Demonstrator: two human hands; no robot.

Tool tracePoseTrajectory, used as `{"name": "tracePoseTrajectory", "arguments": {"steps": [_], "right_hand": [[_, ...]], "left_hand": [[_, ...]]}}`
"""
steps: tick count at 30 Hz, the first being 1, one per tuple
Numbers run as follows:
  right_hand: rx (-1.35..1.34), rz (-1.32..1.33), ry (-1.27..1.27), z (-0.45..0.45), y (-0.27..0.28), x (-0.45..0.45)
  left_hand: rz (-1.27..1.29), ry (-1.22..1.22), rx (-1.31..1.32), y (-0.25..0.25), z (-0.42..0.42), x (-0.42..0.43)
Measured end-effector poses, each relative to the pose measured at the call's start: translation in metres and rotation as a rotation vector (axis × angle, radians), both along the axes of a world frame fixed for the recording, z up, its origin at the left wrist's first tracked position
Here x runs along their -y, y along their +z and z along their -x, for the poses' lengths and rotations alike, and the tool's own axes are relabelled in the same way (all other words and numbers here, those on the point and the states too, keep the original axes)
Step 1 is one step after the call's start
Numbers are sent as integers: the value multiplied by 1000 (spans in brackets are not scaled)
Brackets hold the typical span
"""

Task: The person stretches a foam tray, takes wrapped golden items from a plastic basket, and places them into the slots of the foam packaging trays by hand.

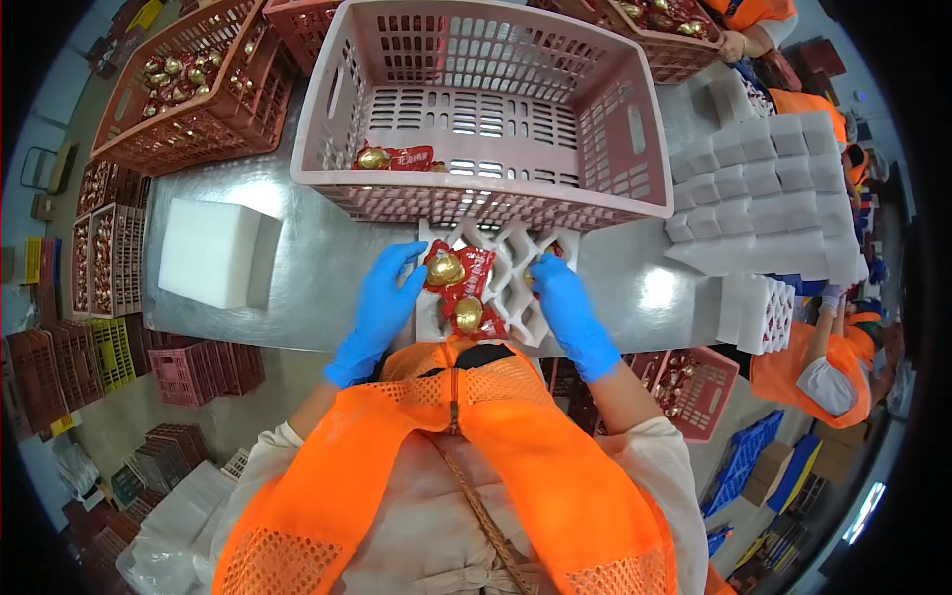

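A white foam tray (511, 238) with diamond-shaped cells lies on the metal table in front of me. On its left side rest a red packet with a round gold part (444, 268) and a second such packet (467, 315), nearer to me. My left hand (385, 297), in a blue glove, is at the upper packet's left edge with thumb and forefinger apart. My right hand (565, 302), also gloved, is closed over the tray's right side around a red and gold packet (553, 251), mostly hidden by the fingers.
A large pink crate (486, 183) stands just behind the tray, with a few packets inside. A brown crate of packets (188, 124) is at the left back. A white foam block (213, 253) sits left; stacked foam trays (769, 193) stand right. Co-workers in orange are at the right.
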State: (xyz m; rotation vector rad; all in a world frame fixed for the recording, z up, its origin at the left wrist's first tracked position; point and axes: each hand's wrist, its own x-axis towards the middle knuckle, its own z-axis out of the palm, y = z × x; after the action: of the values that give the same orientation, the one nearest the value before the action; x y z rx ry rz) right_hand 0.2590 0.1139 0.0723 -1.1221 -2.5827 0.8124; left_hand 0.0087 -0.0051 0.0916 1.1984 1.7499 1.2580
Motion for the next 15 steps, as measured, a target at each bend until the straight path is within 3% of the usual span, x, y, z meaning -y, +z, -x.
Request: {"name": "tracePoseTrajectory", "arguments": {"steps": [1,3,7,9,12,15], "right_hand": [[2,-1,-3,0,-8,-3],[291,-131,63,15,-12,-7],[204,-44,-61,17,6,6],[-51,-121,-102,37,49,34],[-20,63,81,63,74,72],[134,87,107,65,55,68]], "left_hand": [[12,-20,-27,1,-3,-3],[-29,-19,-60,4,-9,-7],[-140,9,-136,7,-10,-5],[-96,63,-94,8,-10,3],[34,79,-6,8,-10,16],[152,23,95,12,-17,22]]}}
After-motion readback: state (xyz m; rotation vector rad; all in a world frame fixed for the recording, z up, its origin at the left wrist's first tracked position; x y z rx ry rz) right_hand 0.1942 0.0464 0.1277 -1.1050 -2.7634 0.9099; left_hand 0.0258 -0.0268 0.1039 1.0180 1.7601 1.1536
